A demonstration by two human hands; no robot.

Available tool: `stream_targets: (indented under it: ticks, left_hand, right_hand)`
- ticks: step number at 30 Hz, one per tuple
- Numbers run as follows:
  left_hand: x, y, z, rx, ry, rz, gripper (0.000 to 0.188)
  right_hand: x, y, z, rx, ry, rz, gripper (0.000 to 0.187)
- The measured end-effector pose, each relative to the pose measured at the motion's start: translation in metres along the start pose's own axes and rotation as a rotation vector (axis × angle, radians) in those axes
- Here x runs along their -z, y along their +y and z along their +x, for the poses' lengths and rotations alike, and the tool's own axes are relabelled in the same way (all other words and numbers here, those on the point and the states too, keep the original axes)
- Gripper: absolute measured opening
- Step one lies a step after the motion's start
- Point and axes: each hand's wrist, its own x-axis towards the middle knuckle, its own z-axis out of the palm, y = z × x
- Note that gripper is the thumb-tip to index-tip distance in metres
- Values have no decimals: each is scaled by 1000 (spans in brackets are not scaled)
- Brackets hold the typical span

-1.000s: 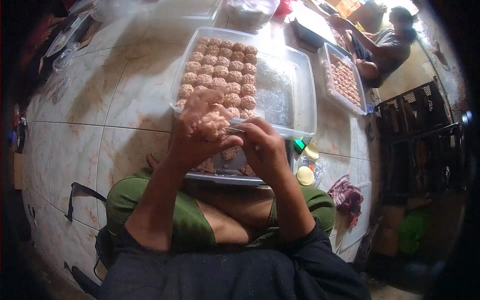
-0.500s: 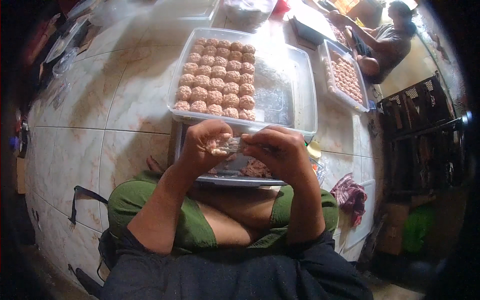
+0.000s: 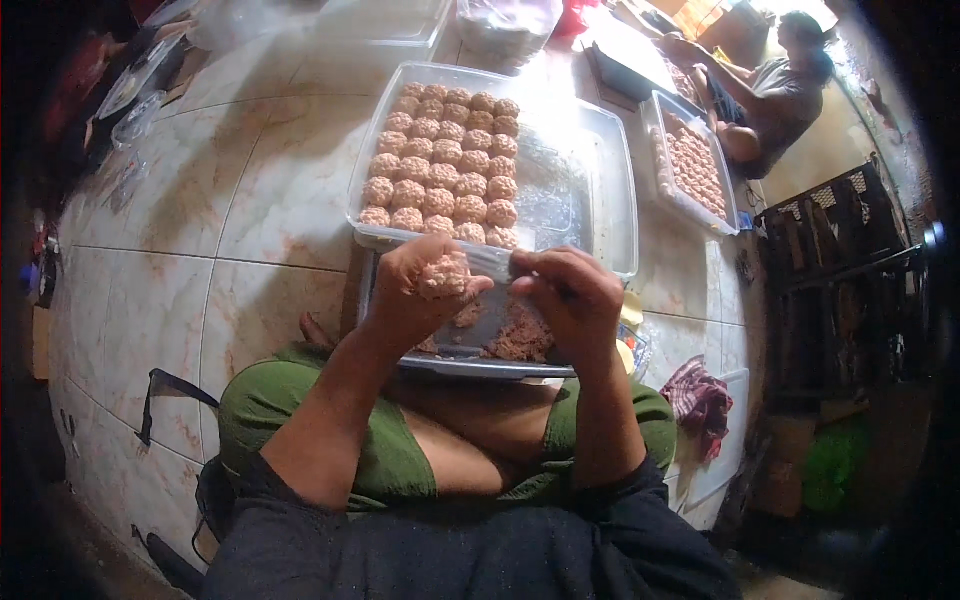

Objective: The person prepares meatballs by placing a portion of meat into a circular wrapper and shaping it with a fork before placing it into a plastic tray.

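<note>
with the clock face centred between the hands and twelve pointing straight ahead of the seated person, the left hand (image 3: 405, 290) is at nine, its fingers curled around a lumpy ball (image 3: 443, 277) of pinkish-brown paste. the ball sits in the cupped palm with the thumb out toward three; such a cradle probably supports a soft, sticky lump without flattening it. the right hand (image 3: 583, 285) is at three, apart from the ball, thumb and fingertips drawn narrowly together. a pale blur lies between the hands, and whether those fingertips grip something thin cannot be told.

below both hands, toward six, is a grey tray (image 3: 480, 369) with loose paste (image 3: 521, 335) heaped near five o'clock. its place close against the crossed legs puts the paste within easy reach of either hand.

from eleven to twelve, just beyond the left hand, rows of balls (image 3: 443, 175) fill the left side of a clear tub (image 3: 618, 215). they sit close together in straight lines, likely to save room and prevent rolling. a second tub (image 3: 737, 222) of similar balls lies at two, nearer another person (image 3: 785, 110). a checked cloth (image 3: 697, 395) lies crumpled at four, outside the right knee, perhaps to stay clear of the paste.
</note>
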Motion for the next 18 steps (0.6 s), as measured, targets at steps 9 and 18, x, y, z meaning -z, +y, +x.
stream_targets:
  ticks: [9, 18]
  left_hand:
    - [8, 6, 4, 7, -103, -246, 67]
    - [7, 3, 3, 103, -59, -159, 87]
  right_hand:
    - [2, 13, -6, -87, -157, -34, 16]
    - [-15, 14, -20, -553, -155, 372, 20]
